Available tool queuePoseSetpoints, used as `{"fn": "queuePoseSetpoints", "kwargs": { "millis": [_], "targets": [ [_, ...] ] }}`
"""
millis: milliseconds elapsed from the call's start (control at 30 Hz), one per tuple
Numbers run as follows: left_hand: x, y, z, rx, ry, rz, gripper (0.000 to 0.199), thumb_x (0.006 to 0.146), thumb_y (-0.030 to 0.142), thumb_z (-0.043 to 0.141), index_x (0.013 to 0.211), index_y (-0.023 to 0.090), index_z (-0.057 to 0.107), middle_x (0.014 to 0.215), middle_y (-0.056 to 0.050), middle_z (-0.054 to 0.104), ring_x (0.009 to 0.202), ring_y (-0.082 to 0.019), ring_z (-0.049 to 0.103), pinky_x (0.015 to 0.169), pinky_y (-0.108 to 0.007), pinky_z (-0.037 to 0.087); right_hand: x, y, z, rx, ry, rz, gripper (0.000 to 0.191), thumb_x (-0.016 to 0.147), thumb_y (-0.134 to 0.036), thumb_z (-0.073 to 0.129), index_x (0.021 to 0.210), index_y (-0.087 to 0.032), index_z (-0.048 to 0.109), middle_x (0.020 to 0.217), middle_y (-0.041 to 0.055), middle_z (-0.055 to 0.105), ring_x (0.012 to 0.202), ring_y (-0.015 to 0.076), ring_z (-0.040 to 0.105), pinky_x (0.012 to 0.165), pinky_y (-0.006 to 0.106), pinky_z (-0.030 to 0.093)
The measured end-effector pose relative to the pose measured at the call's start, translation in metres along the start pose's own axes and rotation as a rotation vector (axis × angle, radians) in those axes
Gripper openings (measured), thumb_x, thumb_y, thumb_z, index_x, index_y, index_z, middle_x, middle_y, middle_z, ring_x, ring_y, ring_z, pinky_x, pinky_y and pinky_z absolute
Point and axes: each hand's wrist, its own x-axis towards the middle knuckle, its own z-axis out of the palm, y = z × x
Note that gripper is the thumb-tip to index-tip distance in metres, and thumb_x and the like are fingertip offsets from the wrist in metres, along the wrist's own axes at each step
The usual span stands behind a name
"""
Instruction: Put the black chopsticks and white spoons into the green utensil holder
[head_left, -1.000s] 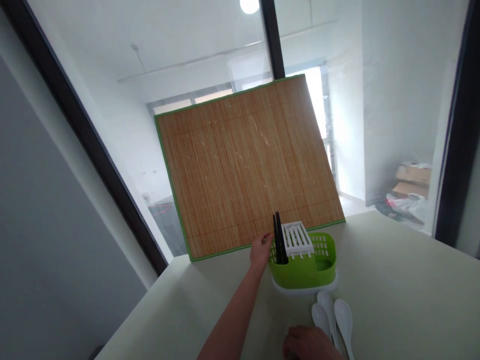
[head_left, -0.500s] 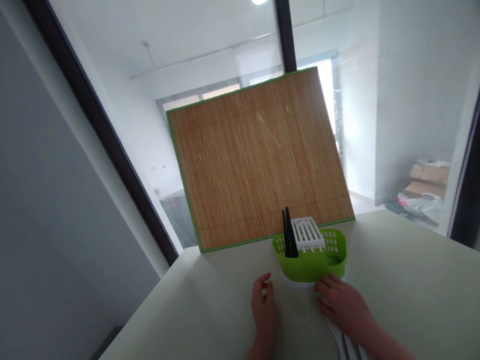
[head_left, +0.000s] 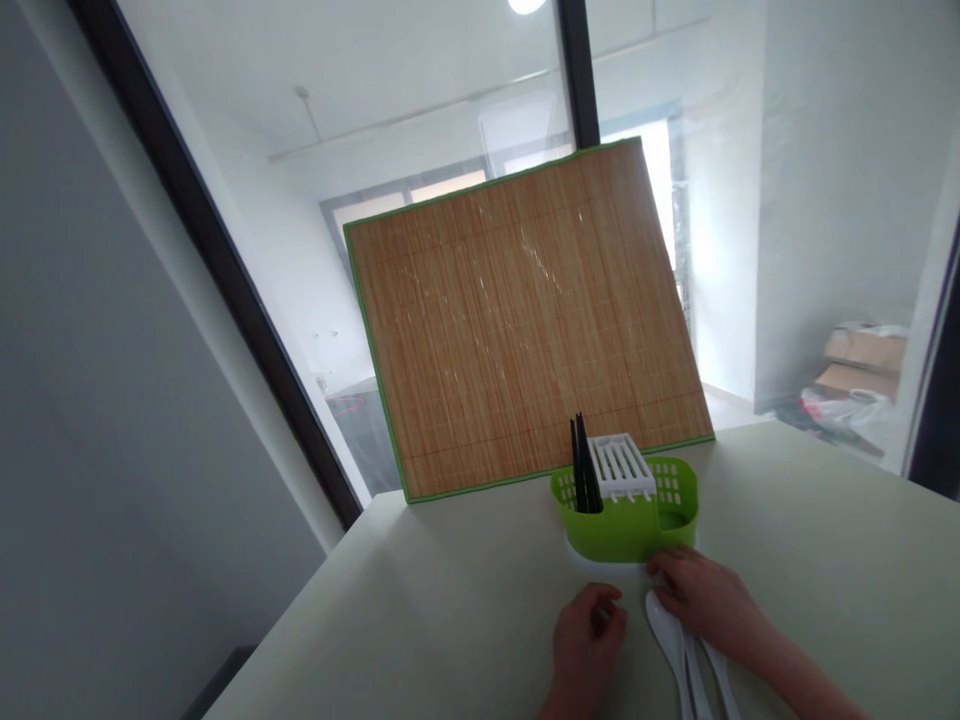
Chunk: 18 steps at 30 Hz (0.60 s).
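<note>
Several white spoons (head_left: 667,628) lie side by side on the table, handles toward me. My right hand (head_left: 711,596) is over their bowl ends, fingers bent down and closed around at least one; the palm hides most of the bowls. To the left, my left hand (head_left: 586,640) hovers close to the leftmost spoon, fingers loosely curled with a gap to the thumb and nothing between them. Just beyond both hands stands a green basket (head_left: 619,538) with a white base. Black chopsticks (head_left: 584,470) stand in its left part, and a white slatted rack (head_left: 622,466) sits across its middle.
A bamboo mat (head_left: 525,330) with green edging leans upright against the glass behind the basket. The pale table (head_left: 420,610) ends at the glass. Beyond it, cardboard boxes (head_left: 862,362) and plastic bags lie on the floor.
My left hand has moved right and nearer to me, close to the spoons. My right hand has shifted slightly right and upward, uncovering a spoon's bowl. The basket stays where it was.
</note>
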Motion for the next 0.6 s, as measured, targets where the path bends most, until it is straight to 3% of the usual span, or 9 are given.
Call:
{"fn": "queuePoseSetpoints", "kwargs": {
  "millis": [100, 300, 600],
  "targets": [
    [-0.004, 0.003, 0.003, 0.105, -0.077, 0.002, 0.023, 0.075, 0.028, 0.060, 0.096, 0.024, 0.068, 0.080, 0.000, 0.069, 0.064, -0.015, 0.058, 0.065, -0.027, 0.043, 0.001, 0.000, 0.000, -0.051, 0.065, 0.022, 0.024, 0.080, -0.016, 0.047, 0.095, -0.021, 0.065, 0.095, 0.0078, 0.065, 0.095, 0.0265, 0.061, 0.073, 0.035, 0.045],
    [-0.011, 0.013, 0.005, 0.334, -0.158, 0.105, 0.028, 0.066, 0.032, 0.071, 0.094, 0.028, 0.070, 0.085, -0.001, 0.069, 0.082, -0.020, 0.061, 0.077, -0.031, 0.042, -0.002, -0.002, 0.006, -0.037, 0.006, -0.030, 0.016, 0.079, -0.019, 0.052, 0.081, -0.022, 0.067, 0.087, 0.0061, 0.064, 0.093, 0.0274, 0.061, 0.074, 0.035, 0.044],
    [-0.011, 0.016, 0.004, 0.353, -0.152, 0.088, 0.016, 0.075, 0.029, 0.060, 0.087, 0.024, 0.070, 0.084, -0.001, 0.068, 0.079, -0.018, 0.059, 0.074, -0.028, 0.042, -0.001, -0.010, 0.013, 0.059, 0.046, 0.001, 0.019, 0.088, -0.019, 0.045, 0.083, -0.022, 0.063, 0.084, 0.0029, 0.068, 0.083, 0.0212, 0.064, 0.069, 0.030, 0.042]
  ]
}}
